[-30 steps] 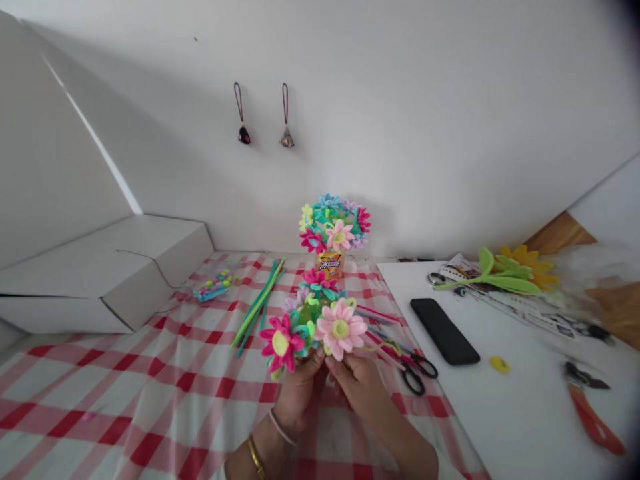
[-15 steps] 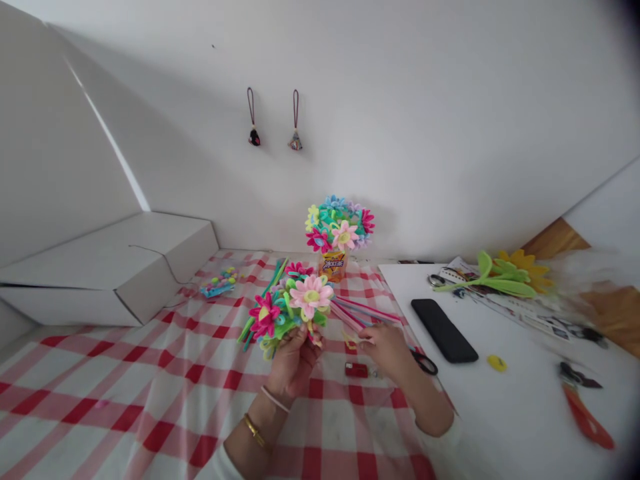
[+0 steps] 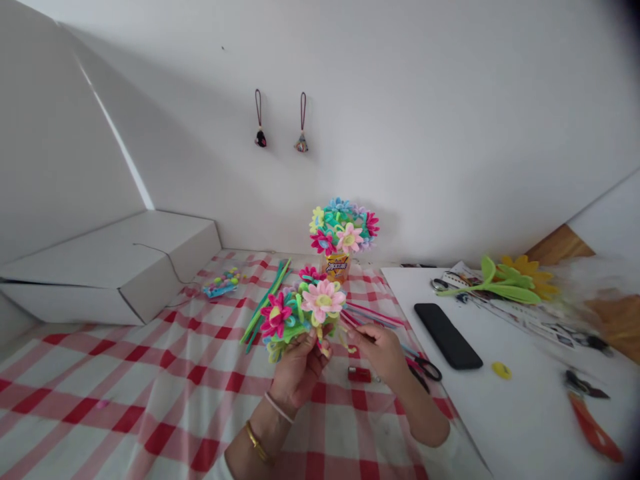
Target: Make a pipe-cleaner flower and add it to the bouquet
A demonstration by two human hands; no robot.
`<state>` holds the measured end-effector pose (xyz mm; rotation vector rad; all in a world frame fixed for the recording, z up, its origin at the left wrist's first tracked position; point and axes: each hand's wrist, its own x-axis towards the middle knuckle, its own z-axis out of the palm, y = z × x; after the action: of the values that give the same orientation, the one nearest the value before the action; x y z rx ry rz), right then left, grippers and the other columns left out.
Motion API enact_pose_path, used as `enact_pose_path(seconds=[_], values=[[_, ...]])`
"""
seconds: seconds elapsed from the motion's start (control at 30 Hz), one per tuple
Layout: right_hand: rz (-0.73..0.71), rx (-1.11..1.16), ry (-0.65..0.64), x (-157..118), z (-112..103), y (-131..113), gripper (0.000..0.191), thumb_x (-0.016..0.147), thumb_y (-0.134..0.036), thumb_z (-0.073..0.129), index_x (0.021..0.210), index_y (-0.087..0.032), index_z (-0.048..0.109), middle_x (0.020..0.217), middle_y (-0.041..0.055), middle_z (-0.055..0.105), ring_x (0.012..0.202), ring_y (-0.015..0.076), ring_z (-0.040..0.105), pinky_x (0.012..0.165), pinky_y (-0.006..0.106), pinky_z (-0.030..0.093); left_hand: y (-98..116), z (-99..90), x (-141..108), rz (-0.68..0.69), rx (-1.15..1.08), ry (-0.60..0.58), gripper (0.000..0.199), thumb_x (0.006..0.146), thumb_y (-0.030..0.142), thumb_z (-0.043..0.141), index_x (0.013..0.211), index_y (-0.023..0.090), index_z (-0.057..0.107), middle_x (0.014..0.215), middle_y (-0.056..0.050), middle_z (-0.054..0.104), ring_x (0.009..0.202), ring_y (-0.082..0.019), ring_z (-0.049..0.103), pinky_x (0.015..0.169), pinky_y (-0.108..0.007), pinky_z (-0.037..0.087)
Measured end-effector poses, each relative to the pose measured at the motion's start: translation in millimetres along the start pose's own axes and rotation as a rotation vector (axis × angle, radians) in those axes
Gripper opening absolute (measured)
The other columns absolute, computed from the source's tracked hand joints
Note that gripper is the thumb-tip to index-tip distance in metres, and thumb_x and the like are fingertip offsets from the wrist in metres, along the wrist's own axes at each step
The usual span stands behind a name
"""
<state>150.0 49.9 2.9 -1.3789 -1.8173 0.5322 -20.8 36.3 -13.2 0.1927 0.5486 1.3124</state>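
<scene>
My left hand is closed around the underside of a pipe-cleaner flower wreath, with a pink flower facing me. A short wrapped end pokes out between its thumb and fingers. To the right of the wreath, my right hand is pinched at the fingertips on a thin pale-yellow pipe cleaner, which leads toward the wreath. Just below the fingertips, a red lighter lies on the checked cloth. Black-handled scissors lie beside my right wrist, partly covered by it.
Behind stands another flower arrangement on an orange box. Green pipe cleaners lie left, pink ones right. On the white surface are a phone, a yellow disc, orange-handled pliers and a sunflower. A white box sits left.
The wreath and my left hand have shifted slightly right. My right hand has come up off the cloth near the pink pipe cleaners, its fingertips nearer the wreath. The view has swung slightly left.
</scene>
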Motion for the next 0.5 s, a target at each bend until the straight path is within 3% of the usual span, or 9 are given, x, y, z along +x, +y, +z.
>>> enact_pose_path(seconds=[0.1, 0.27, 0.43, 0.5], values=[[-0.082, 0.0, 0.062, -6, 4, -7, 0.019, 0.082, -0.031, 0.055, 0.077, -0.019, 0.068, 0.068, 0.0024, 0.067, 0.061, 0.0161, 0.06, 0.058, 0.025, 0.045, -5, 1.5, -3, -0.039, -0.008, -0.004, 0.004, 0.075, 0.009, 0.064, 0.078, 0.012, 0.065, 0.08, -0.006, 0.069, 0.059, -0.01, 0.061, 0.058, -0.023, 0.052], [-0.254, -0.093, -0.018, -17, 6, -17, 0.015, 0.084, -0.022, 0.053, 0.081, -0.02, 0.068, 0.074, 0.0035, 0.067, 0.068, 0.0161, 0.061, 0.063, 0.026, 0.046, -13, 3.3, -8, -0.047, -0.039, -0.084, 0.004, 0.072, 0.011, 0.068, 0.076, 0.011, 0.066, 0.074, -0.005, 0.068, 0.063, -0.01, 0.061, 0.062, -0.022, 0.052], [-0.322, -0.128, 0.158, -22, 2, -16, 0.014, 0.084, -0.023, 0.055, 0.082, -0.017, 0.068, 0.074, 0.0056, 0.066, 0.071, 0.0177, 0.06, 0.067, 0.029, 0.046, -19, 6.2, -11, -0.03, 0.02, -0.091, 0.005, 0.071, 0.014, 0.07, 0.073, 0.012, 0.066, 0.071, -0.004, 0.067, 0.061, -0.009, 0.06, 0.059, -0.02, 0.049], [-0.293, -0.1, 0.161, -25, 1, -17, 0.014, 0.084, -0.023, 0.056, 0.081, -0.017, 0.067, 0.072, 0.0052, 0.065, 0.069, 0.0173, 0.059, 0.066, 0.028, 0.045, -21, 7.0, -11, -0.017, 0.058, -0.098, 0.006, 0.071, 0.016, 0.071, 0.071, 0.012, 0.066, 0.068, -0.004, 0.067, 0.059, -0.009, 0.06, 0.059, -0.02, 0.049]])
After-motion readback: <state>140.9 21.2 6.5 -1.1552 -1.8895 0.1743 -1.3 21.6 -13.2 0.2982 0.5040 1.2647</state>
